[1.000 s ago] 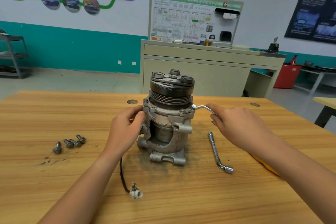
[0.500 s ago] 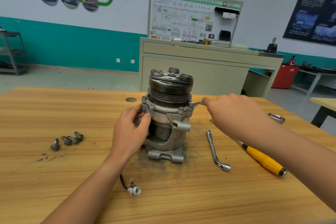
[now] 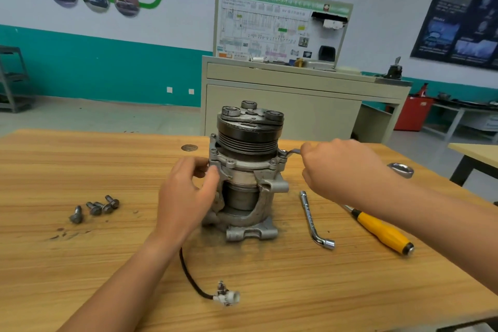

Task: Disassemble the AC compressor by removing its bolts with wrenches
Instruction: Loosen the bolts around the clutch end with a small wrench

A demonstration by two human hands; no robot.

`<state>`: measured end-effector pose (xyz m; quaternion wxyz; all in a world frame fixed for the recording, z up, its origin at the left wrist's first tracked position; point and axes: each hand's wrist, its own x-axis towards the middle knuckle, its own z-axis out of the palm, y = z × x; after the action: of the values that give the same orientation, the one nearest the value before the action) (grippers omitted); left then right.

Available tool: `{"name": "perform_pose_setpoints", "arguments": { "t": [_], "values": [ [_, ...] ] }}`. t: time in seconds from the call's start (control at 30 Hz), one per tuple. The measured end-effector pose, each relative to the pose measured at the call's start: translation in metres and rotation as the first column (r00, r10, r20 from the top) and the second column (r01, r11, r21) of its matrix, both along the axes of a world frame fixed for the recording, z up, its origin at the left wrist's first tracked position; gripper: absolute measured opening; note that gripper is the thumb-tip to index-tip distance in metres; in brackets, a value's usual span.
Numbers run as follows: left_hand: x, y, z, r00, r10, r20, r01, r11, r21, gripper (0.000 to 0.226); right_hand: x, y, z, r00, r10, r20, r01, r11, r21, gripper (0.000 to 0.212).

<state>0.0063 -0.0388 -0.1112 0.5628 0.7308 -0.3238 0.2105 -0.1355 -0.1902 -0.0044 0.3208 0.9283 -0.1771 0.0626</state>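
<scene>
The AC compressor (image 3: 246,164) stands upright mid-table, black pulley on top, grey housing below. My left hand (image 3: 186,191) holds its left side at the flange, thumb and fingers curled around the edge. My right hand (image 3: 342,167) grips a thin silver wrench (image 3: 292,152). The wrench's end sits on a bolt (image 3: 282,153) at the right of the flange. The wrench's far ring end (image 3: 401,169) sticks out past my right wrist.
Several loose bolts (image 3: 97,207) lie at the left on the wooden table (image 3: 80,264). An L-shaped socket wrench (image 3: 314,219) and a yellow-handled screwdriver (image 3: 382,232) lie to the right. The compressor's black cable with white plug (image 3: 226,296) trails toward me.
My right hand has swung the wrench away from me around the bolt, uncovering the screwdriver and the wrench's ring end. My left hand has stayed on the compressor's flange.
</scene>
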Motion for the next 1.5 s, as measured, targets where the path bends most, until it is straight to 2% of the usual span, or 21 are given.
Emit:
{"name": "perform_pose_setpoints", "arguments": {
  "t": [0.03,0.1,0.2,0.3,0.37,0.47,0.53,0.63,0.7,0.77,0.87,0.93,1.0,1.03,1.07,1.1,1.17,1.2,1.3,1.5],
  "values": [
    [0.003,-0.001,0.004,0.999,0.039,0.023,-0.039,0.999,0.013,0.012,-0.001,0.002,-0.002,1.000,0.006,0.002,-0.006,1.000,-0.011,0.017],
    [0.007,-0.008,0.010,0.994,0.101,0.031,-0.101,0.995,-0.008,0.031,-0.002,0.001,-0.005,1.000,0.024,0.012,-0.024,1.000,-0.008,0.018],
    [0.005,-0.027,0.012,0.996,0.008,-0.090,-0.010,1.000,-0.025,0.065,-0.006,-0.010,-0.004,0.997,0.073,0.033,-0.074,0.997,0.021,0.025],
    [0.009,-0.038,0.007,0.964,-0.130,-0.233,0.123,0.991,-0.045,0.069,-0.005,-0.026,-0.002,0.991,0.130,0.015,-0.131,0.990,0.058,0.028],
    [0.016,-0.038,0.004,0.963,-0.137,-0.233,0.132,0.991,-0.035,0.065,-0.001,-0.040,0.000,0.989,0.145,-0.015,-0.144,0.988,0.057,0.034],
    [0.017,-0.036,0.003,0.965,-0.125,-0.229,0.126,0.992,-0.011,0.075,0.009,-0.061,0.003,0.985,0.166,-0.048,-0.167,0.986,-0.013,0.053],
    [0.016,-0.035,0.003,0.967,-0.142,-0.211,0.142,0.990,-0.017,0.076,0.018,-0.074,0.000,0.983,0.183,-0.027,-0.184,0.982,-0.053,0.056],
    [0.016,-0.030,-0.003,0.962,-0.180,-0.207,0.174,0.984,-0.043,0.076,0.033,-0.086,-0.016,0.945,0.303,0.125,-0.301,0.953,-0.037,0.044],
    [0.017,-0.024,-0.012,0.959,-0.197,-0.202,0.198,0.980,-0.017,0.079,0.044,-0.087,-0.029,0.835,0.442,0.329,-0.462,0.887,-0.021,0.031],
    [0.018,-0.017,-0.021,0.963,-0.221,-0.152,0.232,0.971,0.062,0.082,0.058,-0.083,-0.035,0.743,0.513,0.430,-0.559,0.829,-0.021,0.024],
    [0.019,-0.014,-0.026,0.954,-0.268,-0.133,0.282,0.954,0.100,0.083,0.066,-0.076,-0.032,0.769,0.501,0.397,-0.557,0.830,0.031,0.025],
    [0.018,-0.014,-0.027,0.951,-0.276,-0.141,0.291,0.952,0.096,0.082,0.057,-0.077,-0.028,0.709,0.447,0.545,-0.553,0.833,0.035,0.025],
    [0.017,-0.015,-0.028,0.957,-0.262,-0.125,0.275,0.955,0.106,0.079,0.035,-0.075,-0.022,0.592,0.273,0.758,-0.558,0.818,0.141,0.028],
    [0.016,-0.015,-0.028,0.959,-0.256,-0.123,0.270,0.957,0.109,0.081,0.023,-0.073,-0.020,0.571,0.222,0.791,-0.558,0.811,0.175,0.031],
    [0.016,-0.015,-0.028,0.959,-0.255,-0.128,0.269,0.957,0.109,0.084,0.011,-0.071,-0.019,0.606,0.213,0.766,-0.533,0.823,0.194,0.034],
    [0.015,-0.015,-0.028,0.959,-0.253,-0.132,0.267,0.958,0.108,0.086,0.001,-0.068,-0.020,0.686,0.219,0.694,-0.481,0.852,0.206,0.035],
    [0.014,-0.016,-0.027,0.961,-0.246,-0.130,0.260,0.961,0.100,0.087,-0.015,-0.060,-0.024,0.850,0.200,0.487,-0.333,0.921,0.203,0.038],
    [0.013,-0.016,-0.026,0.959,-0.251,-0.132,0.264,0.960,0.092,0.086,-0.019,-0.057,-0.026,0.894,0.178,0.410,-0.280,0.939,0.202,0.039],
    [0.012,-0.014,-0.026,0.947,-0.283,-0.149,0.295,0.953,0.066,0.084,-0.017,-0.048,-0.031,0.945,0.116,0.307,-0.185,0.961,0.205,0.044],
    [0.015,-0.011,-0.027,0.943,-0.285,-0.174,0.302,0.950,0.078,0.076,-0.007,-0.023,-0.020,0.987,0.021,0.161,-0.034,0.997,0.076,0.044]
  ]
}}
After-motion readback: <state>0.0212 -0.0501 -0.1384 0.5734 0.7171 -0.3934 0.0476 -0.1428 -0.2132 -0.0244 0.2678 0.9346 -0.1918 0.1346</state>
